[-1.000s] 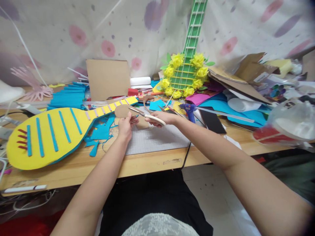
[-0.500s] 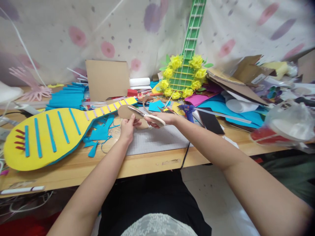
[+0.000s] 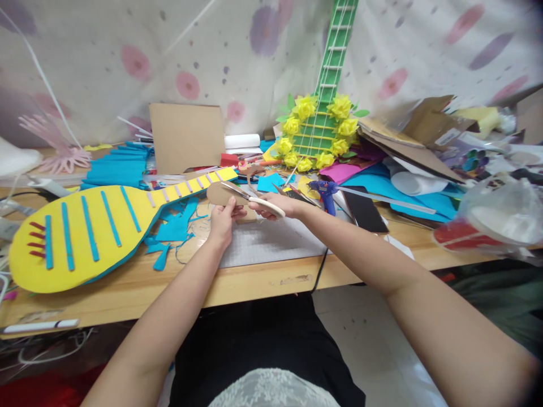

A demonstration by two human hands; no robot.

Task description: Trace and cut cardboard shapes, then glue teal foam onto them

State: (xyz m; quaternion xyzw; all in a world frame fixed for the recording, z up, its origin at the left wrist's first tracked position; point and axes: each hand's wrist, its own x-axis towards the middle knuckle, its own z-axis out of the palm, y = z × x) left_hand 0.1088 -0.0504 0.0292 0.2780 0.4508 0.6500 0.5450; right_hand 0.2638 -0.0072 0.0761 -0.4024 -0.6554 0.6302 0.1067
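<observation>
Pinched in my left hand (image 3: 224, 221) is a small brown cardboard piece (image 3: 217, 194) with a rounded outer end. My right hand (image 3: 278, 206) grips a pair of scissors (image 3: 268, 207) with pale handles. Their blades point left and lie against the cardboard piece's upper right edge. How far the blades are spread is too small to tell. Both hands are above a grey cutting mat (image 3: 271, 240). To the left lies a yellow paper instrument shape (image 3: 95, 226) with blue strips and a blue edge, its neck reaching close behind the cardboard piece.
Blue scraps (image 3: 175, 223) lie left of my hands. A blue glue gun (image 3: 326, 195) and a black phone (image 3: 363, 209) are to the right. Behind stands a green instrument (image 3: 316, 133) with yellow flowers. A plastic-wrapped bucket (image 3: 479, 226) sits at the right edge.
The view has shifted very slightly. My hands, the scissors and the cardboard piece keep nearly the same places, the piece a touch further right.
</observation>
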